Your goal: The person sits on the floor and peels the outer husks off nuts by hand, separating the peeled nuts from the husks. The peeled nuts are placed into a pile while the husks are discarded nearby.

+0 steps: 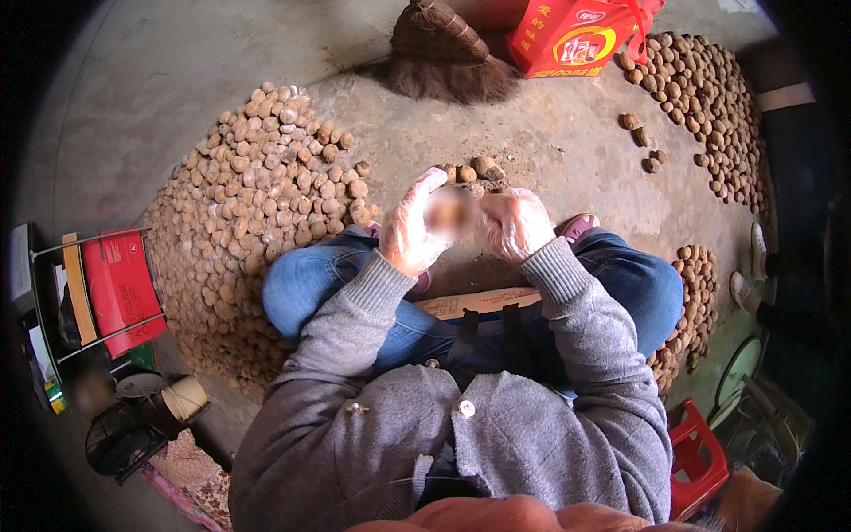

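My left hand (415, 223), in a clear plastic glove, curves around a blurred round yellowish-brown thing (449, 213) between its thumb and fingers. Close on its right is my right hand (513, 225), gloved the same way, with its fingers curled; whether it holds anything is hidden. Just beyond the hands, several round brown tuber-like pieces (467, 173) lie on the concrete floor. A large heap of similar pale brown pieces (246, 193) spreads at the left.
A fibre broom (442, 56) and a red bag (565, 36) stand at the far side. Darker heaped pieces (705, 100) lie at the upper right, with another pile (695, 292) beside my right knee. A red plastic stool (698, 459) is at the lower right. At the right edge show another person's shoes (744, 291).
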A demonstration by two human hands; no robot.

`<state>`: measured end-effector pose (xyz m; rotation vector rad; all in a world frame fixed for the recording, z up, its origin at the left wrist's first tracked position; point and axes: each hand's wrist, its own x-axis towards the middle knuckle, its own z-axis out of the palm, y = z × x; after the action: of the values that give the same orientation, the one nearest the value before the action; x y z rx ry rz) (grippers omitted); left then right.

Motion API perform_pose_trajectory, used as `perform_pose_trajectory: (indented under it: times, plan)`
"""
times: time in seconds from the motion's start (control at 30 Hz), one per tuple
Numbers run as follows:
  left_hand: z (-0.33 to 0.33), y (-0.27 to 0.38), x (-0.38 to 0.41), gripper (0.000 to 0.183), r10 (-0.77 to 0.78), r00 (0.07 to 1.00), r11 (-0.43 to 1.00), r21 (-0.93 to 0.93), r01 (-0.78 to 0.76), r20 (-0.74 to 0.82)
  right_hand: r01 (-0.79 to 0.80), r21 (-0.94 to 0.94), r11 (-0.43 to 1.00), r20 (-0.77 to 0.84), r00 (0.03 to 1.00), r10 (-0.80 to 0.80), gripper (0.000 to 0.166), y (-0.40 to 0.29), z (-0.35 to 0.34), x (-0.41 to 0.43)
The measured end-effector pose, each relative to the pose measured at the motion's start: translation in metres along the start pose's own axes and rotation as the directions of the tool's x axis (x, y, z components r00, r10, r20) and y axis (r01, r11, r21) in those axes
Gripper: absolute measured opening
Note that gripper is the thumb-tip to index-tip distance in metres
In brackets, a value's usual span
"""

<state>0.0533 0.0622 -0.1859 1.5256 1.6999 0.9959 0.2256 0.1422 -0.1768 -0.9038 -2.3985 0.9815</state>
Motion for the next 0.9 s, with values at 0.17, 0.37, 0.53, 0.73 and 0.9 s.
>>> perform_pose_trajectory:
  times: [0.17, 0.37, 0.53, 0.73, 0.9]
  plan:
    - [0.002, 0.000, -0.002, 0.070, 0.017, 1.000, 0.999, -0.026, -0.018, -0.024, 0.003, -0.037, 0.999, 0.089, 0.996, 0.001, 0.012, -0.003, 0.001, -0.001]
    - [0.001, 0.004, -0.001, 0.068, 0.031, 0.999, 0.998, 0.059, -0.029, -0.030, -0.041, -0.144, 0.989, 0.016, 0.999, 0.044, 0.009, -0.002, 0.000, -0.001]
    - [0.002, 0.006, 0.000, 0.066, 0.011, 0.999, 1.000, 0.024, -0.010, -0.030, -0.016, -0.034, 0.999, 0.028, 0.999, 0.017, 0.011, -0.006, 0.000, -0.002]
    - [0.001, 0.008, 0.000, 0.066, 0.002, 1.000, 0.999, -0.038, -0.002, 0.000, -0.003, -0.078, 0.997, -0.035, 0.999, 0.001, 0.012, 0.000, 0.007, -0.002]
    - [0.002, 0.004, 0.001, 0.066, 0.046, 0.999, 0.999, 0.025, -0.046, -0.019, -0.096, 0.017, 0.995, -0.188, 0.977, 0.097, 0.020, 0.000, 0.006, 0.000]
